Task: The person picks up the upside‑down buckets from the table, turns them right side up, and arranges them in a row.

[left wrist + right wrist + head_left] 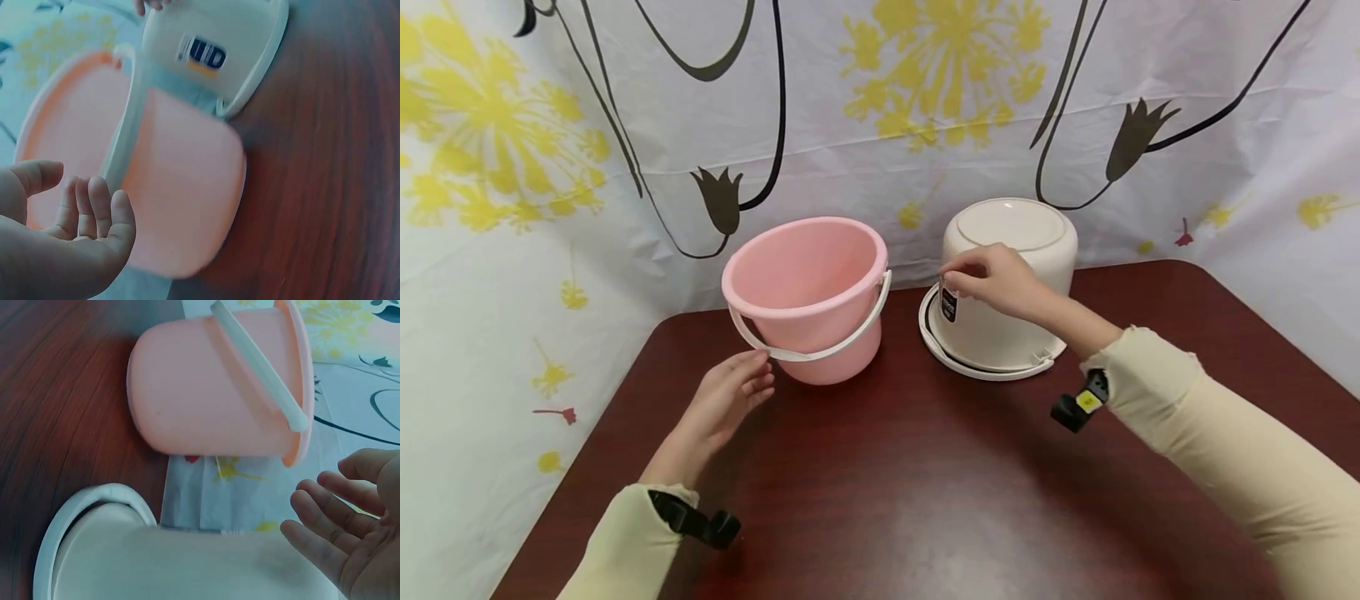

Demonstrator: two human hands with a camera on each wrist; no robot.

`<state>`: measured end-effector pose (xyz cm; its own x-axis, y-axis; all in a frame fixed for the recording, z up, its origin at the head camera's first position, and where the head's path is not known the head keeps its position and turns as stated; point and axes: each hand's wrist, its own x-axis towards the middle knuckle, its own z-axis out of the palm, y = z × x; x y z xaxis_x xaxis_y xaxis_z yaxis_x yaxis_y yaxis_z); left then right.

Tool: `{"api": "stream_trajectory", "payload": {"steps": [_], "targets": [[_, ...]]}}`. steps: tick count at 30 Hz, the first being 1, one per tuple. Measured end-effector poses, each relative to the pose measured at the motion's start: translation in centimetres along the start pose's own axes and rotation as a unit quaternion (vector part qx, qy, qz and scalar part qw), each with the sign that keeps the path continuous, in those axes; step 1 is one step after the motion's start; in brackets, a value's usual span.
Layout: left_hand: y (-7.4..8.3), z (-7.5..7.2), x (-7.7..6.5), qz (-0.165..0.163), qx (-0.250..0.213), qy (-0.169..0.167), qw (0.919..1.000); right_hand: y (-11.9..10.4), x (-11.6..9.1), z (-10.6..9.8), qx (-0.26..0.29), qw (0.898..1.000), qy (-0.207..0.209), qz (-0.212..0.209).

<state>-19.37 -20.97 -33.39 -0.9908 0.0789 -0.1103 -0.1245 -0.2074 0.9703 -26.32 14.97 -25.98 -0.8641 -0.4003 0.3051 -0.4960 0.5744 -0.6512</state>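
Observation:
A pink bucket [812, 330] stands upright with its white handle [846, 342] hanging down across the front. My left hand [718, 404] is at the handle's lower left, fingers loosely bent and thumb apart; in the left wrist view the hand [81, 244] does not close round the handle [122, 144]. To the right, an off-white bucket [1000, 343] is upside down, its handle [962, 367] lying round the rim on the table. Beside its upper left side is my right hand [1000, 279]. The right wrist view shows that hand [350, 519] with spread, slightly bent fingers, holding nothing.
Both buckets are on a dark red-brown table [910, 500]. Close behind them hangs a white cloth [865, 183] with yellow flowers and dark stems. A dark printed label [950, 306] is on the off-white bucket's side. Each wrist wears a black strap with a small camera.

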Motion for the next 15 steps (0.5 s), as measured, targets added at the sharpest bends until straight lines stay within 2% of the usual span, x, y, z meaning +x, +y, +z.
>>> {"api": "stream_trajectory", "payload": {"steps": [8,15], "targets": [[-0.5,3.5,-1.6,0.027,0.054,-0.051,0.9969,1.4,-3.8,-2.3,-0.02,1.0,-0.011,0.007],[-1.4,6.1,-1.7,0.034,0.073,-0.11,0.9907,3.4,-6.6,-3.5,-0.08,0.996,0.003,0.026]]}}
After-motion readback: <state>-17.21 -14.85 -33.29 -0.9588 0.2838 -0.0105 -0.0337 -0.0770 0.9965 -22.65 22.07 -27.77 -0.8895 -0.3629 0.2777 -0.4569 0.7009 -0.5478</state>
